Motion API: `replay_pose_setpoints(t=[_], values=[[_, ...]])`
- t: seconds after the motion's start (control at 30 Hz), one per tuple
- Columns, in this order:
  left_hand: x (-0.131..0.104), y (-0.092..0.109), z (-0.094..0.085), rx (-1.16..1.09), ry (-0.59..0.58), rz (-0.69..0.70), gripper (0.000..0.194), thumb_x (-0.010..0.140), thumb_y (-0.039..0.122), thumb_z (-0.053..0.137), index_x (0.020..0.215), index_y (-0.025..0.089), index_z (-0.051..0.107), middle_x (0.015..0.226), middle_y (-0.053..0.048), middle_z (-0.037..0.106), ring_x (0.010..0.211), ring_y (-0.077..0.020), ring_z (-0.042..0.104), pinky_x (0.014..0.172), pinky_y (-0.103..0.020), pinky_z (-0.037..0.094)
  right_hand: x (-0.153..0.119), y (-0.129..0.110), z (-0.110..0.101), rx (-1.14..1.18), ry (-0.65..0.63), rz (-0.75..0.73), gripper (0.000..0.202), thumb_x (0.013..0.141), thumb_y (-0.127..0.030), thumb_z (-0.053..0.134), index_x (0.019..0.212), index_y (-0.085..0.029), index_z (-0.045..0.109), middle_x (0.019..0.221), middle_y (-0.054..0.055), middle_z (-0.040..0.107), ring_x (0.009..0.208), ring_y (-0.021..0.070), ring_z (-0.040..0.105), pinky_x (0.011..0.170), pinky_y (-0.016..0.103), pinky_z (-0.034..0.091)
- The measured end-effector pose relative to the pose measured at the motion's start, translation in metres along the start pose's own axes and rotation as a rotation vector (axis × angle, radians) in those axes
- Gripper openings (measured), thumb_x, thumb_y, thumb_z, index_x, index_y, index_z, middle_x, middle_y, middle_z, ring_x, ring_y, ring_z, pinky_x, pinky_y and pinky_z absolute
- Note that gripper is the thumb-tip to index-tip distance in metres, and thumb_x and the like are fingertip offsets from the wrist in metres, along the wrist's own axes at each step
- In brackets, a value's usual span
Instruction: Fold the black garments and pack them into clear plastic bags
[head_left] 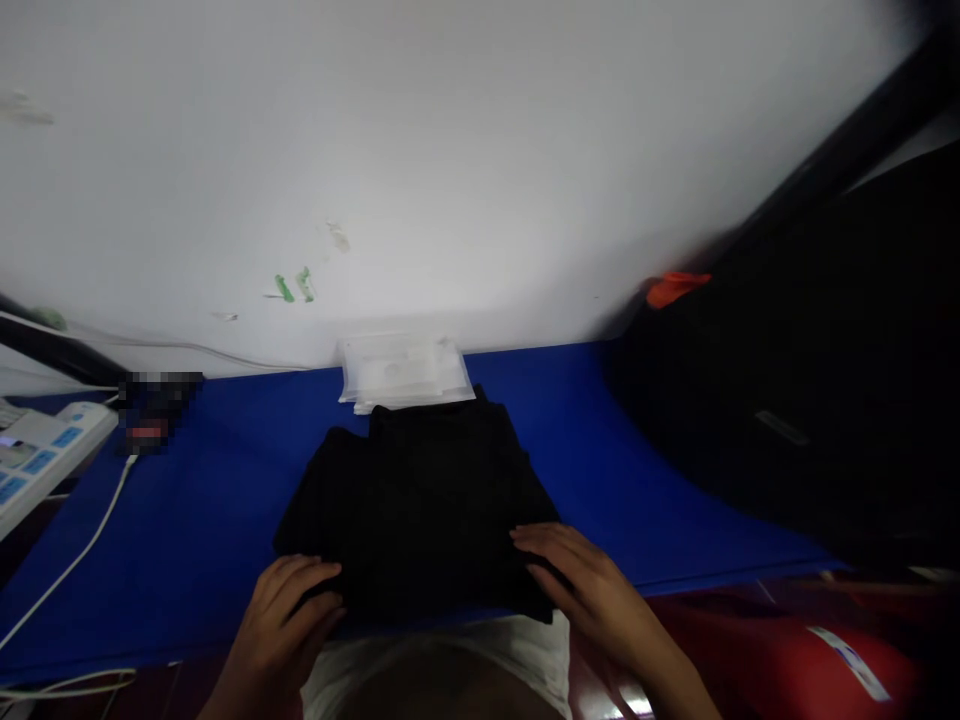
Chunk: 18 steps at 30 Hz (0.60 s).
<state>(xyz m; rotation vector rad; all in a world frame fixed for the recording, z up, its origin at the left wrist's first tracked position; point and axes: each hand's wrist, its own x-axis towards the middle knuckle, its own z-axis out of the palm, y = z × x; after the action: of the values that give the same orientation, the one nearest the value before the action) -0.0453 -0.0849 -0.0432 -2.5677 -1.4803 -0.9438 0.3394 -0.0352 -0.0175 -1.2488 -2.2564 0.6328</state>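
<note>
A black folded garment (pixel 420 500) lies on the blue table in front of me, its near edge close to the table's front edge. My left hand (pixel 281 620) is at its near left corner, with thumb and forefinger apart and fingertips on the cloth. My right hand (pixel 581 575) rests on the right side of the garment, its fingers stretched out over the cloth and the thumb apart from them. Just behind the garment is a stack of clear plastic bags (pixel 401 372), whose near edge meets the black cloth.
The blue table cover (pixel 225 480) runs back to a white wall (pixel 465 180). A white power strip (pixel 60 460) and a white cable (pixel 97 530) are at the left. A large black mass (pixel 787 380) stands at the right, with an orange piece (pixel 675 288) beside it.
</note>
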Motion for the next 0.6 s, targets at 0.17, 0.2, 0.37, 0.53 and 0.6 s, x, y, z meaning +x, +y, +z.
replay_pose_setpoints(t=[0.17,0.2,0.37,0.53,0.6], values=[[0.013,-0.005,-0.003,-0.091,0.069,-0.048,0.012,0.092,0.017,0.054,0.09,0.025,0.063,0.092,-0.003,0.075,0.092,-0.0213,0.069,0.084,-0.04,0.054,0.012,0.002,-0.001,0.053,0.048,0.033,0.021,0.097,-0.033,0.049,0.106,-0.028,0.068,0.099,0.006,0.074,0.092,0.0206,0.071,0.08,0.034,0.06],[0.018,-0.007,-0.003,-0.106,0.086,-0.054,0.011,0.092,0.018,0.052,0.09,0.024,0.062,0.089,-0.003,0.074,0.09,-0.0206,0.069,0.084,-0.039,0.054,0.015,0.003,-0.002,0.06,0.057,0.051,0.022,0.098,-0.035,0.049,0.106,-0.028,0.068,0.098,0.005,0.074,0.09,0.0205,0.071,0.079,0.034,0.059],[0.051,-0.015,-0.001,-0.053,0.096,-0.176,0.013,0.095,0.023,0.048,0.096,0.023,0.062,0.085,-0.002,0.071,0.083,-0.0186,0.068,0.078,-0.033,0.054,0.042,0.014,-0.007,0.06,0.092,0.092,0.027,0.098,-0.043,0.049,0.107,-0.026,0.067,0.102,0.005,0.073,0.094,0.0216,0.07,0.085,0.035,0.057],[0.099,-0.03,0.006,0.002,-0.079,-0.326,0.024,0.095,0.032,0.046,0.108,0.02,0.062,0.096,-0.006,0.068,0.09,-0.0218,0.065,0.08,-0.035,0.054,0.087,0.025,-0.006,-0.08,0.096,0.052,0.03,0.097,-0.039,0.047,0.114,-0.022,0.065,0.107,0.009,0.07,0.103,0.0256,0.065,0.093,0.041,0.053],[0.119,-0.033,0.012,-0.019,-0.087,-0.323,0.027,0.094,0.034,0.046,0.11,0.02,0.062,0.102,-0.007,0.066,0.093,-0.0216,0.064,0.083,-0.035,0.054,0.107,0.031,-0.004,-0.216,0.163,0.032,0.034,0.096,-0.035,0.048,0.123,-0.019,0.061,0.12,0.012,0.064,0.114,0.0283,0.058,0.101,0.045,0.048]])
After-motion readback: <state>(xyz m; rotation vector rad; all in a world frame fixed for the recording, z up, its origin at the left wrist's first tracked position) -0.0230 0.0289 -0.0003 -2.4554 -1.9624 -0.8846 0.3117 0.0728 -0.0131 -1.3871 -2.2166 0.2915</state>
